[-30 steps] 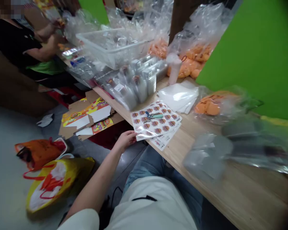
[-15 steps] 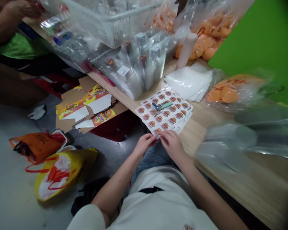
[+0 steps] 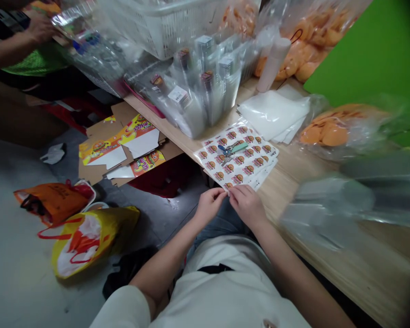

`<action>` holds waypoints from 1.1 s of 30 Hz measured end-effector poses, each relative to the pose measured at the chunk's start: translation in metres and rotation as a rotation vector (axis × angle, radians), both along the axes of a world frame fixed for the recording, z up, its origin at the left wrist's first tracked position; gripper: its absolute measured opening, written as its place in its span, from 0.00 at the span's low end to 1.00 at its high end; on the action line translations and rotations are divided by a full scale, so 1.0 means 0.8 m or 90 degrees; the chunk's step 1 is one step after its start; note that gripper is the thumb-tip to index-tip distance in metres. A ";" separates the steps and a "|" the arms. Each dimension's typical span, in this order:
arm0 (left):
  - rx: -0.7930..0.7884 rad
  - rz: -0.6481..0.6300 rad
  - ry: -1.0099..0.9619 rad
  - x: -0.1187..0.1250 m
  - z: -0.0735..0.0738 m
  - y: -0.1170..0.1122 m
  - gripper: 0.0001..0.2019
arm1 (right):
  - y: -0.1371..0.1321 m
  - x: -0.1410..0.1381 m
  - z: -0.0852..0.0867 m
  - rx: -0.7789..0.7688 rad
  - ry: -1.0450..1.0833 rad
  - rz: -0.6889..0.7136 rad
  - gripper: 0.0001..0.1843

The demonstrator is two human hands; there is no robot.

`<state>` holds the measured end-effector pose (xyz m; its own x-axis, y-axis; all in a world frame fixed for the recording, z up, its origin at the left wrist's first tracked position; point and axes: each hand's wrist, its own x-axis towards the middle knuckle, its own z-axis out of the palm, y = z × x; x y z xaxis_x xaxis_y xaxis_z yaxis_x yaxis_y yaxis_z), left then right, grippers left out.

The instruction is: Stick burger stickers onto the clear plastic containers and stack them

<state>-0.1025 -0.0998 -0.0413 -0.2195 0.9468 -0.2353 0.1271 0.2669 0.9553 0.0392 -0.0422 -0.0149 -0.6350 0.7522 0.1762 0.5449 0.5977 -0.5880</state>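
Note:
A sheet of burger stickers [image 3: 237, 157] lies on the wooden table [image 3: 345, 264], overhanging its near edge. My left hand [image 3: 209, 206] and my right hand [image 3: 248, 205] meet at the sheet's near corner, both with fingers pinched together on that corner. Small scissors with a green handle [image 3: 233, 149] rest on top of the sheet. A stack of clear white bags [image 3: 271, 114] lies just behind the stickers.
Clear plastic packs [image 3: 194, 95] and a white basket [image 3: 164, 27] crowd the table's left end. Bags of orange items [image 3: 328, 132] sit right. Another person's arm [image 3: 17, 41] works at top left. Flattened cartons [image 3: 123, 150] and shopping bags [image 3: 85, 241] lie on the floor.
A second ago only my left hand held the sheet's corner. My right hand has come in and joined it at the corner. The view has tilted down.

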 end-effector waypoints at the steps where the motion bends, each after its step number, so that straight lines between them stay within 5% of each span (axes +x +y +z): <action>1: 0.000 -0.005 0.003 0.002 -0.001 0.001 0.12 | 0.000 0.001 0.000 -0.007 0.012 -0.012 0.12; 11: 0.090 -0.106 0.179 -0.010 0.022 0.008 0.08 | 0.020 0.011 -0.007 -0.119 0.075 -0.028 0.09; 14: 0.070 -0.091 0.181 -0.007 0.020 0.008 0.07 | 0.025 0.008 -0.001 -0.105 0.096 -0.148 0.14; 17: 0.035 -0.051 0.154 -0.005 0.011 0.009 0.06 | 0.009 -0.007 0.020 0.049 0.155 -0.273 0.15; 20: 0.033 -0.033 0.117 -0.004 0.002 0.010 0.02 | -0.017 -0.028 0.044 0.184 0.129 0.009 0.12; 22: 0.032 -0.021 0.084 -0.004 -0.001 0.011 0.02 | -0.027 -0.033 0.050 0.146 0.100 0.168 0.12; 26: 0.037 0.003 0.023 0.000 -0.005 0.010 0.07 | -0.013 -0.015 0.029 0.029 0.119 -0.037 0.18; 30: 0.011 0.091 -0.169 -0.001 -0.014 0.010 0.13 | 0.006 0.001 -0.006 0.051 0.023 0.033 0.17; 33: 0.007 0.104 -0.241 -0.007 -0.023 0.011 0.13 | 0.011 -0.004 -0.012 0.062 0.006 0.001 0.16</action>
